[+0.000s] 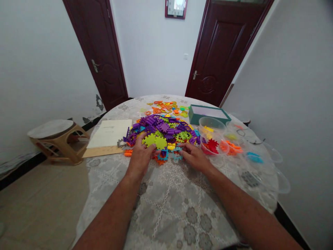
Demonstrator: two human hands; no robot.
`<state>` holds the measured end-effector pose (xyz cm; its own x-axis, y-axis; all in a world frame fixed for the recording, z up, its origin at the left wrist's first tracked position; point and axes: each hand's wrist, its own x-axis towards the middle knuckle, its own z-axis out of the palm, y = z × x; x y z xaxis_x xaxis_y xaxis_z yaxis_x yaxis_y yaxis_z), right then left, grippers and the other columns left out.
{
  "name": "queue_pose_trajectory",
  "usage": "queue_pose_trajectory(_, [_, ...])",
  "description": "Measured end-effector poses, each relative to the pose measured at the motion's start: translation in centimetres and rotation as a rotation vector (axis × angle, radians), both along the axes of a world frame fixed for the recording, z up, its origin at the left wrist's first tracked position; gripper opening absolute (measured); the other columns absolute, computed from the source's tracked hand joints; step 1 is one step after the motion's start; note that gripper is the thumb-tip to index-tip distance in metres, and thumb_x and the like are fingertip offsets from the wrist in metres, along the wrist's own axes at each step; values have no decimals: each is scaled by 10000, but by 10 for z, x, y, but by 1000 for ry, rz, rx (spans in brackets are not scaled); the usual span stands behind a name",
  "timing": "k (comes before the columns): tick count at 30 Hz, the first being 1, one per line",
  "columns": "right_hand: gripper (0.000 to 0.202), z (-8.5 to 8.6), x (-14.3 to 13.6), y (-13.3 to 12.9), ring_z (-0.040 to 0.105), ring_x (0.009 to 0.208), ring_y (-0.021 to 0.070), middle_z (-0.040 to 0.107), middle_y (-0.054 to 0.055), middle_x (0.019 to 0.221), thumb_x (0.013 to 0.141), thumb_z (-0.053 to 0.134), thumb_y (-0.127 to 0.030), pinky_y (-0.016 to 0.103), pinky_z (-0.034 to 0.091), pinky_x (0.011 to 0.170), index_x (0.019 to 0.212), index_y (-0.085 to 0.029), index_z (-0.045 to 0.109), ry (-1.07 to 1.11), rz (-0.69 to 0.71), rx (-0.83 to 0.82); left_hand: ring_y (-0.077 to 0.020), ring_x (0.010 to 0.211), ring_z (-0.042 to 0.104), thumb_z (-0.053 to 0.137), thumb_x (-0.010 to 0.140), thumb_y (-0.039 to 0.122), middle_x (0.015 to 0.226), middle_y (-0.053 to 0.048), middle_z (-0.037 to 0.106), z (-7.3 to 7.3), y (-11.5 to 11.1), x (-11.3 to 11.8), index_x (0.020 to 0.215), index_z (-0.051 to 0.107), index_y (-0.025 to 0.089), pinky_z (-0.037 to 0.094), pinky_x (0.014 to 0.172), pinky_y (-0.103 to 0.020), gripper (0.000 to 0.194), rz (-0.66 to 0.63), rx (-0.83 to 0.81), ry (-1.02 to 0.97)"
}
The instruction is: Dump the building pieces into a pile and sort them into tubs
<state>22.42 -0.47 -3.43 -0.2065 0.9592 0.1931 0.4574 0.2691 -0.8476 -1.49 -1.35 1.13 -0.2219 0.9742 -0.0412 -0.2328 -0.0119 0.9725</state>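
Observation:
My left hand (139, 156) is closed on a pair of yellow-green plastic gears (159, 142), its thumb in front and fingers behind. They sit at the near edge of a large pile of plastic gear pieces (163, 127), mostly purple. My right hand (195, 156) is at the pile's near right side, fingertips drawn together on a light-blue toothed piece (177, 155); how firmly it grips is hard to see. Between the hands lie a yellow ridged piece (171, 146) and a blue gear ring (163, 155).
Clear bowls (212, 130) with yellow and red pieces stand at right, near orange pieces (231, 147) and blue pieces (255, 157). Behind is a green box (208, 114). Orange pieces (165, 107) are scattered at the back. An open notebook (110, 133) lies left; a stool (58, 139) stands beyond.

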Motion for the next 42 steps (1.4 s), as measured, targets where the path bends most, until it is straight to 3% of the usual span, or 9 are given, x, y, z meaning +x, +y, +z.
queue_pose_trajectory(4, [269, -1, 0, -2, 650, 884, 195, 714, 42, 944, 921, 618, -211, 325, 489, 819, 1171, -203, 719, -206, 38, 138, -163, 786, 714, 743, 797, 134, 970, -30, 632, -8, 4, 1, 1472, 524, 224, 660, 696, -314, 715, -53, -24, 16])
queue_pose_trajectory(9, [214, 12, -7, -6, 637, 1017, 232, 707, 83, 1074, 956, 622, -228, 393, 482, 944, 1148, -227, 717, -149, -40, 257, -199, 912, 750, 781, 799, 193, 1128, -80, 693, -8, 3, 5, 1449, 549, 257, 674, 734, -335, 693, -127, -17, 47])
queue_pose_trajectory(14, [325, 12, -22, -10, 639, 828, 163, 699, 26, 1013, 970, 650, -348, 300, 512, 761, 1279, -249, 654, 161, -6, 51, -207, 857, 767, 784, 817, 211, 1102, -87, 742, -7, -1, 11, 1456, 548, 260, 675, 722, -333, 682, -264, -55, 164])
queue_pose_trajectory(17, [267, 1, -28, -7, 612, 725, 141, 662, -11, 870, 943, 663, -311, 258, 485, 656, 1200, -240, 664, 289, 36, -68, -203, 843, 766, 788, 811, 198, 1095, -76, 751, -13, -2, 13, 1449, 552, 260, 678, 732, -343, 683, -368, -85, 173])
queue_pose_trajectory(25, [197, 9, -18, -6, 544, 572, 109, 615, -37, 771, 882, 640, -304, 230, 439, 523, 1058, -216, 647, 373, -12, -177, -210, 935, 784, 714, 902, 300, 1002, -45, 762, -17, -8, 16, 1455, 513, 250, 669, 846, -360, 590, -396, -72, 173])
queue_pose_trajectory(29, [275, 13, -11, -6, 536, 530, 116, 601, -50, 711, 845, 674, -388, 238, 436, 489, 1054, -213, 635, 398, -45, -213, -221, 879, 792, 717, 890, 280, 985, -66, 769, -13, -12, 21, 1285, 565, 192, 667, 793, -364, 432, -438, -88, 127])
queue_pose_trajectory(36, [325, 9, -5, -9, 554, 565, 112, 641, -29, 735, 808, 769, -434, 235, 459, 524, 1004, -195, 671, 368, 182, -396, -221, 877, 785, 661, 932, 371, 1164, -94, 757, -17, -21, 22, 1310, 641, 243, 652, 760, -367, 399, -697, -46, 196])
queue_pose_trajectory(39, [327, 10, 1, -8, 575, 581, 112, 661, -10, 796, 797, 772, -437, 236, 462, 522, 983, -196, 653, 438, 175, -472, -206, 852, 775, 631, 946, 382, 1135, -100, 757, -11, -20, 10, 1354, 636, 235, 634, 729, -339, 433, -637, -28, 253])
queue_pose_trajectory(42, [327, 13, 7, -4, 556, 542, 105, 645, -22, 783, 783, 771, -433, 229, 424, 475, 957, -206, 612, 492, 63, -433, -183, 794, 750, 565, 972, 356, 1078, -86, 759, -2, -12, -12, 1310, 654, 208, 585, 659, -292, 380, -426, 69, 454])
